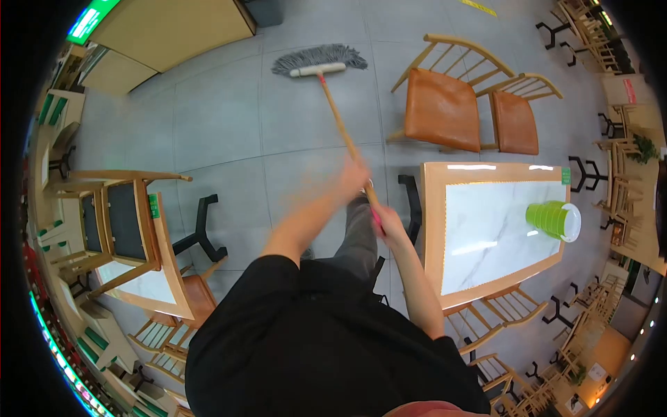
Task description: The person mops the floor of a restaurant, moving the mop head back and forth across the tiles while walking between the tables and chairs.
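A mop with a grey string head point(326, 57) lies with its strings on the grey tiled floor, and its wooden handle point(338, 119) slants down toward my body. Wrapped round the middle of the handle is my left hand point(354, 174), somewhat blurred. My right hand point(390, 226) grips the handle's pink end point(377, 221), lower and nearer to my waist. My legs show just below the hands.
To the right stands a marble-topped table point(486, 236) bearing stacked green containers point(549, 219). Chairs with orange-brown seats point(442, 109) are above it. On the left, upturned chairs point(128, 222) rest on another table point(182, 292). A wooden counter point(174, 31) is at the upper left.
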### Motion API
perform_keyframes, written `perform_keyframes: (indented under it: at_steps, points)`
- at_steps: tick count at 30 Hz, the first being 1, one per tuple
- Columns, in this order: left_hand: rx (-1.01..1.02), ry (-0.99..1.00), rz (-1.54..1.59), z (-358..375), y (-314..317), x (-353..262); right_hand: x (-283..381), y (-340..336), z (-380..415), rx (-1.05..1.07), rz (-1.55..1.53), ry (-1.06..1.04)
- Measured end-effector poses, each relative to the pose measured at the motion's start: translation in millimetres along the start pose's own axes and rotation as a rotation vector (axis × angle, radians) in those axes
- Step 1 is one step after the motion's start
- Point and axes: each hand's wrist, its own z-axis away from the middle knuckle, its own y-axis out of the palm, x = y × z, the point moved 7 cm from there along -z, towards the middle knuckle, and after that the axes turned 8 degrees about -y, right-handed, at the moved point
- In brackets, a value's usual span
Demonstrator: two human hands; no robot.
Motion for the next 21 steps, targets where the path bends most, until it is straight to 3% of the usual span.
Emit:
perform_keyframes:
  at_steps: [2,3,6,9,11,14,16,21]
  points:
    - [0.324,0.104,-0.098,45.0,25.5,-59.0,-43.8,-19.3,71.8,-0.070,-0.084,0.066]
    - [0.225,0.244,-0.018,80.3,30.8,-87.8,-63.0,-22.5,112.4,-0.116,-0.104,0.092]
    - [0.591,0.600,0.274,178.9,0.8,-151.6,-126.5,-6.5,229.5,-0.258,-0.309,0.177]
    - [0.919,0.917,0.342,259.6,-19.9,-173.8,-170.7,35.1,301.8,-0.477,-0.179,0.172]
    - [0.913,0.943,0.370,284.3,-22.8,-170.8,-227.5,34.6,310.4,-0.533,-0.186,0.116]
    - [0.885,0.958,0.411,294.2,-12.0,-169.4,-235.0,41.9,309.5,-0.551,-0.200,0.093]
    - [0.829,0.927,0.475,294.3,-4.4,-172.9,-204.6,56.8,317.8,-0.572,-0.330,0.196]
    - [0.614,0.960,0.541,249.8,-28.6,-159.2,-152.7,56.6,290.3,-0.432,-0.303,0.218]
